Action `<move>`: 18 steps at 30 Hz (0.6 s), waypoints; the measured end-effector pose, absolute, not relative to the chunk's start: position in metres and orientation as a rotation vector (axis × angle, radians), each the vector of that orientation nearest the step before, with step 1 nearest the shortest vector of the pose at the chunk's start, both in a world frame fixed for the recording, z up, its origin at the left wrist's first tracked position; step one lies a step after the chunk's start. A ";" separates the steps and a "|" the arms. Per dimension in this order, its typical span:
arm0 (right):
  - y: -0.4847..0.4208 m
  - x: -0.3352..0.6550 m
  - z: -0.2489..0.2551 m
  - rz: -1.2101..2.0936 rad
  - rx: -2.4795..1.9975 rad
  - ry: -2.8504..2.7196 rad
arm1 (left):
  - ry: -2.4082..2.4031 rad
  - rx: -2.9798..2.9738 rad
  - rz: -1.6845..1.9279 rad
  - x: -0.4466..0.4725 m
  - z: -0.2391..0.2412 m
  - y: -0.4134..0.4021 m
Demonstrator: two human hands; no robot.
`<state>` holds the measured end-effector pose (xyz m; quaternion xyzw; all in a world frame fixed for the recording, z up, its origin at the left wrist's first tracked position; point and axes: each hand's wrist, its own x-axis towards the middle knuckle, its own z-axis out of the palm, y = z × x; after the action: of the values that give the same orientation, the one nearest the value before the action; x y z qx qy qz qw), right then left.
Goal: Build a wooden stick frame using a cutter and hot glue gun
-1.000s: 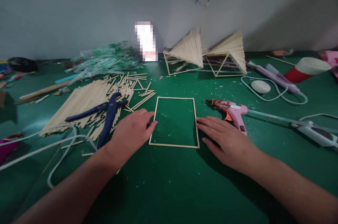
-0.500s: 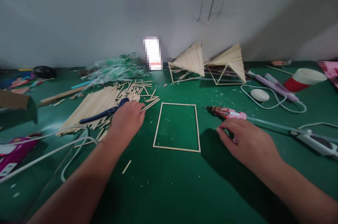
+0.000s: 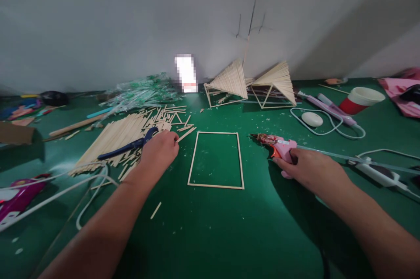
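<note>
My left hand (image 3: pixel 160 150) is closed in a pinch at the edge of the stick pile, with a short wooden stick (image 3: pixel 186 134) jutting from its fingertips. Close behind that hand lie dark blue-handled pliers or cutters (image 3: pixel 121 150), their head partly hidden. A square frame of thin sticks (image 3: pixel 241 160) lies flat on the green table between my hands. On the right, my right hand (image 3: pixel 306 166) is closed around the rear of a pink hot glue gun (image 3: pixel 285 147), whose dark nozzle points left toward the frame. A clear glue stick trails from its back.
Wooden sticks (image 3: pixel 111 134) are heaped at left, near clear plastic wrappers (image 3: pixel 144 90). Two stick structures (image 3: pixel 229 82) stand by the wall. A lit screen (image 3: pixel 186 73), a red-and-white cup (image 3: pixel 361 99), a white oval object (image 3: pixel 312 119), cables and a magenta tool (image 3: pixel 22 200) surround the area.
My right hand has closed on the glue gun's handle, and its orange trigger now shows. My left hand stays by the sticks. The whole view has shifted slightly.
</note>
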<state>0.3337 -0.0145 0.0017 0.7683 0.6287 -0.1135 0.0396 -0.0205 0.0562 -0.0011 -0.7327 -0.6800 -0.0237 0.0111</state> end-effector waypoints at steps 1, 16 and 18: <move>-0.014 0.333 0.002 -0.368 2.353 1.919 | -2.135 -2.287 -0.066 -0.021 0.000 0.057; -0.011 0.344 0.003 -0.938 2.788 1.957 | -2.265 -2.192 -0.376 -0.020 0.003 0.069; -0.010 0.341 0.001 -1.428 2.888 1.870 | -2.295 -2.187 -0.706 -0.015 0.003 0.067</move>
<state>0.3414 -0.0103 0.0012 0.7425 0.4808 -0.3671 -0.2878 -0.0150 0.0671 0.0030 -0.6723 -0.7057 -0.2171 -0.0532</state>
